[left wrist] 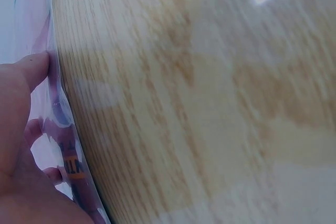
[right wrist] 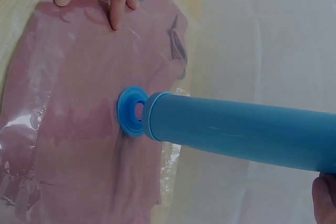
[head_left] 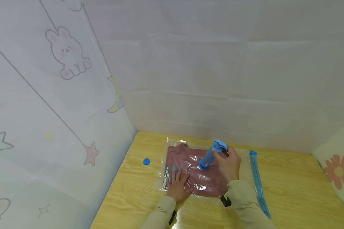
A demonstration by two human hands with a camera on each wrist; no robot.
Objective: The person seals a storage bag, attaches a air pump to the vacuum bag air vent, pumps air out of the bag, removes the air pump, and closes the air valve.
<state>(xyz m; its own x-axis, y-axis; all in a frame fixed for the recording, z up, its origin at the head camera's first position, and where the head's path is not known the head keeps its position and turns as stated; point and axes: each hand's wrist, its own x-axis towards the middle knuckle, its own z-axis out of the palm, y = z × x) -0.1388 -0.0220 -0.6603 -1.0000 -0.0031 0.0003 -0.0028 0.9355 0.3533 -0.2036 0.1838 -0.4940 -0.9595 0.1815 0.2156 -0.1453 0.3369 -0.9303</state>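
A clear vacuum storage bag (head_left: pixel 172 143) lies flat on the table with a folded dusty-red garment (head_left: pixel 202 187) inside. My left hand (head_left: pixel 178 187) rests on the bag's near left part, fingers spread over the plastic. In my right hand (head_left: pixel 230 163) is a blue hand pump (head_left: pixel 207 158), gripped near its upper end beside the handle (head_left: pixel 220 144). The pump leans, its lower end at the round blue valve (right wrist: pixel 131 111) of the bag. In the right wrist view the pump's end sits tilted right at the valve's rim, and only a fingertip shows at the barrel.
A small round blue cap (head_left: pixel 146 161) lies on the wooden table (head_left: pixel 123 187), left of the bag. The bag's blue zip strip (head_left: pixel 259 183) runs along its right side, with a slider (head_left: pixel 253 153) at the far end. Printed wall sheets (head_left: pixel 189 79) stand behind and at the sides.
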